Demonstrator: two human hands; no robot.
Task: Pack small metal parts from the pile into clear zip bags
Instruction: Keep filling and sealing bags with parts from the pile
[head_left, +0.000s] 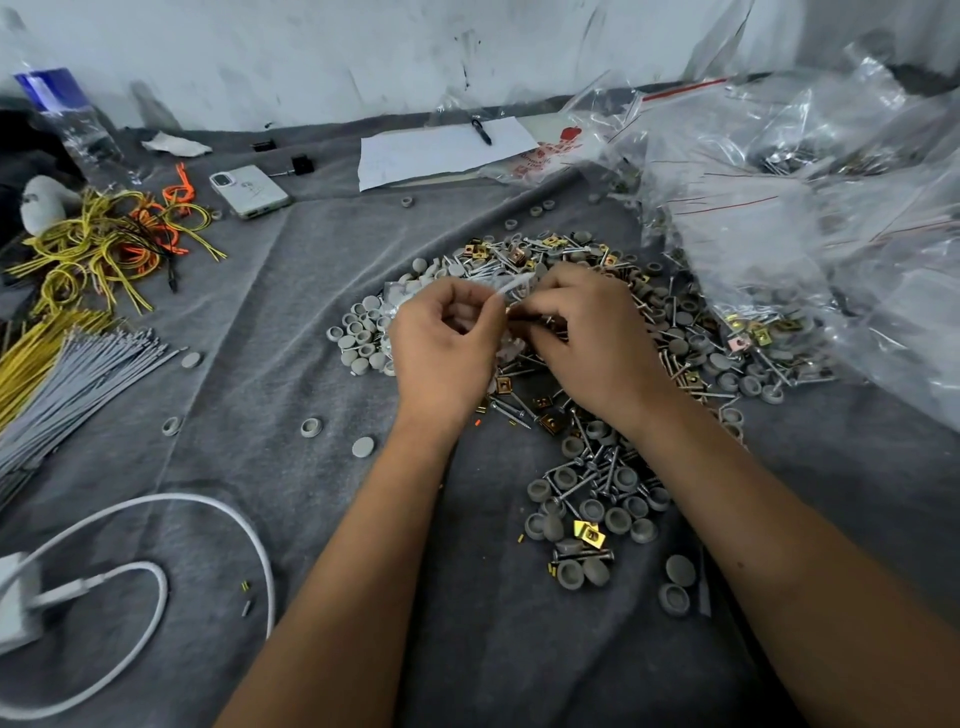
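Note:
A pile of small parts (597, 457) (screws, gold square clips, grey round caps) spreads over the grey cloth from centre to right. Both hands meet above the pile's far part. My left hand (447, 348) pinches the edge of a small clear zip bag (511, 288) with curled fingers. My right hand (587, 338) grips the bag's other side, with a few screws under its fingers. The hands hide most of the bag, and what is inside it cannot be made out.
Large clear bags of packed parts (810, 218) are heaped at the right. Paper with a pen (441, 145) and a phone (249, 191) lie behind. Yellow and orange wires (104, 244) and grey ties (78, 374) lie left; a white charger cable (156, 571) curls at lower left.

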